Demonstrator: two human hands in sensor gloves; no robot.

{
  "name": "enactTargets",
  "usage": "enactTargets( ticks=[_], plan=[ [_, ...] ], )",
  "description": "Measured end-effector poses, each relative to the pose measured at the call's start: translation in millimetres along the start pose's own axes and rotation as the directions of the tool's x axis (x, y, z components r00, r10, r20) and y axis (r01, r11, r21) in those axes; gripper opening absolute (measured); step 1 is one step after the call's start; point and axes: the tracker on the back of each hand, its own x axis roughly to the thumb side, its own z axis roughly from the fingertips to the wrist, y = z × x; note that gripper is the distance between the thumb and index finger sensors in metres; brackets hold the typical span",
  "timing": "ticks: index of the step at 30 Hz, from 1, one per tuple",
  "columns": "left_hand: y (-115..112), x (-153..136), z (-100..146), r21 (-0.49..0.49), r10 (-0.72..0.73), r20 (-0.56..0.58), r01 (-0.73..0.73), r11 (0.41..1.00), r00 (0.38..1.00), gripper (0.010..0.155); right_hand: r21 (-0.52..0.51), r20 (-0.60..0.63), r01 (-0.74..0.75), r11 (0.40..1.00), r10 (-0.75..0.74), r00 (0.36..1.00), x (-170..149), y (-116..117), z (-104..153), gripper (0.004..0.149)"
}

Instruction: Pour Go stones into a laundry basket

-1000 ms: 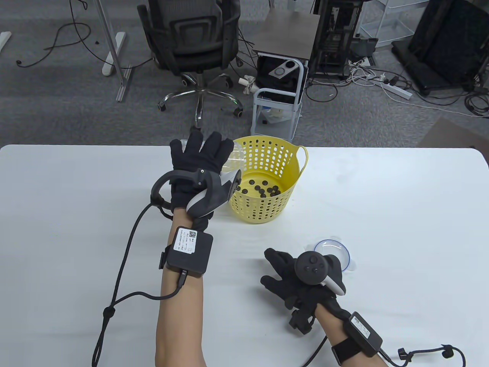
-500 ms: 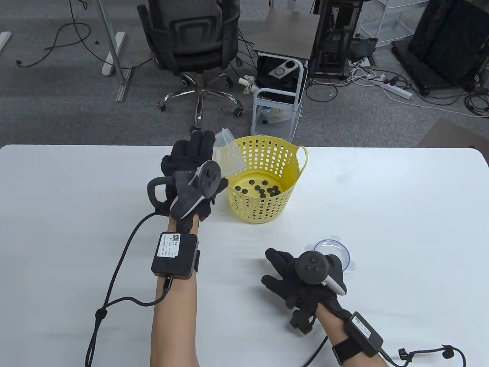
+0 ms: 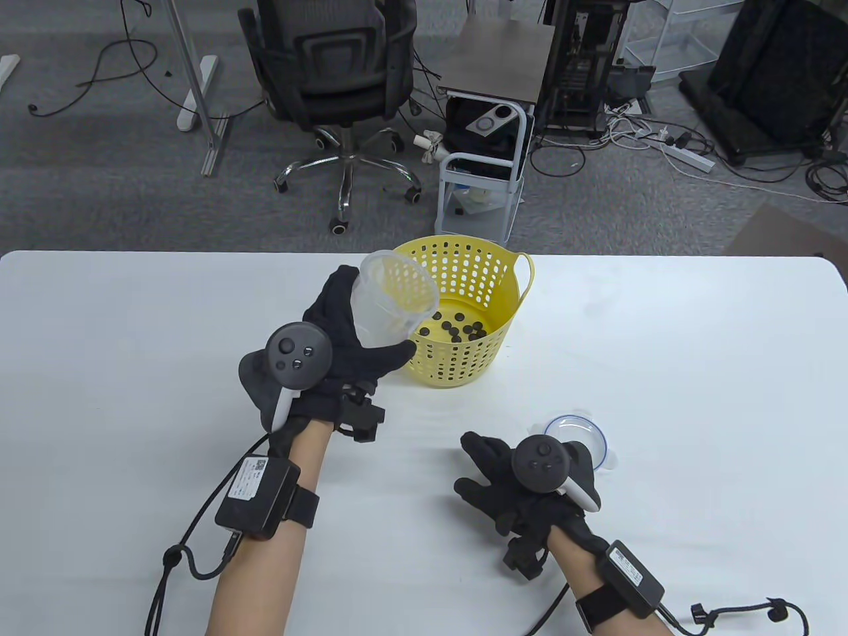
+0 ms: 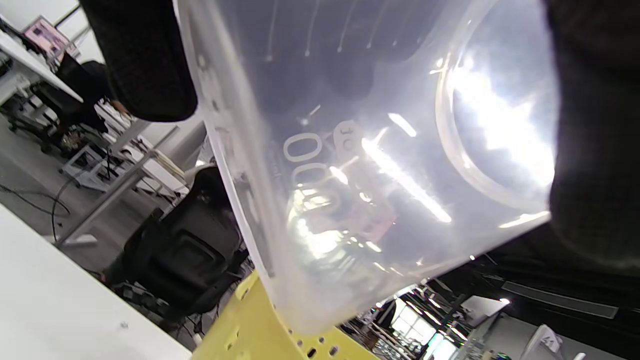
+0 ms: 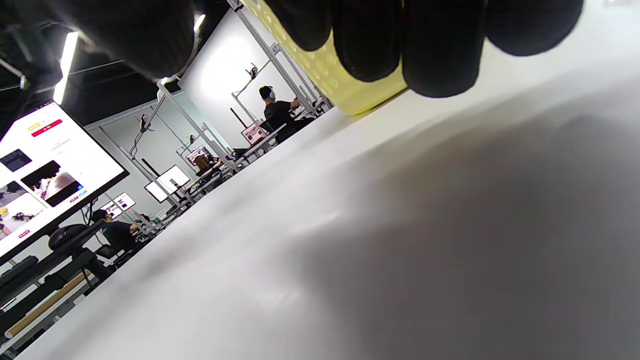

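Note:
A yellow perforated laundry basket [image 3: 493,278] stands at the table's far middle with several black Go stones [image 3: 457,327] on its bottom. My left hand [image 3: 344,344] grips a clear plastic cup [image 3: 391,298] beside the basket's left rim, mouth up and tilted toward the basket; the cup looks empty. In the left wrist view the cup [image 4: 360,150] fills the frame above the basket's yellow rim [image 4: 250,325]. My right hand [image 3: 503,477] rests on the table in front of the basket, fingers spread, holding nothing. The right wrist view shows the basket [image 5: 345,85] behind its fingers [image 5: 440,45].
A clear round lid [image 3: 583,440] lies on the white table [image 3: 695,371] just right of my right hand. An office chair [image 3: 331,73] and a small cart [image 3: 487,146] stand on the floor beyond the far edge.
My left hand has turned the cup from tipped over the basket back to mouth-up and drawn it down and toward me. The right hand has not moved.

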Motion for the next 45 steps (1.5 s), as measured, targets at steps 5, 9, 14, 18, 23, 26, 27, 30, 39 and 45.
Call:
enactTargets(
  ticks=[5, 9, 14, 18, 23, 26, 27, 30, 39, 45],
  plan=[
    [-9.7, -19.3, 37.0, -0.076, 0.155, -0.015, -0.155, 0.985, 0.988, 0.123, -0.007, -0.003, 0.000, 1.000, 0.000, 1.000, -0.7, 0.7, -0.2, 0.079],
    [-20.6, -33.5, 65.5, -0.130, 0.262, -0.028, -0.263, 0.956, 0.965, 0.123, 0.011, 0.004, -0.037, 0.999, 0.036, 0.999, 2.6, 4.1, 0.1, 0.079],
    [-35.9, -48.5, 91.5, -0.178, 0.328, -0.038, -0.329, 0.927, 0.944, 0.123, -0.008, 0.057, -0.044, 0.999, 0.044, 0.997, 13.4, 1.6, 2.8, 0.079],
    [-47.6, -58.3, 102.4, -0.217, 0.341, -0.032, -0.340, 0.915, 0.939, 0.123, -0.013, 0.083, -0.077, 0.997, 0.077, 0.994, 19.7, 4.7, 5.1, 0.078],
    [-61.4, -68.2, 108.8, -0.257, 0.372, -0.043, -0.370, 0.893, 0.927, 0.122, -0.001, 0.103, -0.018, 1.000, 0.018, 0.994, 23.5, 9.4, 7.4, 0.079],
    [-70.4, -73.5, 110.4, -0.292, 0.401, -0.065, -0.401, 0.868, 0.914, 0.122, -0.019, 0.136, 0.094, 0.995, -0.091, 0.987, 29.3, 8.4, 9.0, 0.080],
    [-73.4, -74.8, 110.3, -0.312, 0.407, -0.082, -0.411, 0.857, 0.910, 0.122, -0.027, 0.150, 0.145, 0.989, -0.139, 0.979, 31.8, 7.7, 10.0, 0.081],
    [-79.7, -76.0, 113.6, -0.342, 0.407, -0.085, -0.410, 0.845, 0.909, 0.121, -0.049, 0.168, 0.267, 0.962, -0.256, 0.952, 35.9, 7.2, 12.3, 0.085],
    [-93.0, -61.5, 119.8, -0.524, 0.294, 0.119, -0.192, 0.830, 0.948, 0.118, -0.089, 0.224, 0.370, 0.925, -0.344, 0.912, 35.6, 0.8, 15.5, 0.095],
    [-96.7, -61.7, 119.9, -0.542, 0.075, 0.277, 0.091, 0.835, 0.958, 0.113, -0.038, 0.177, 0.354, 0.934, -0.343, 0.923, 22.9, 0.0, 11.8, 0.103]
  ],
)
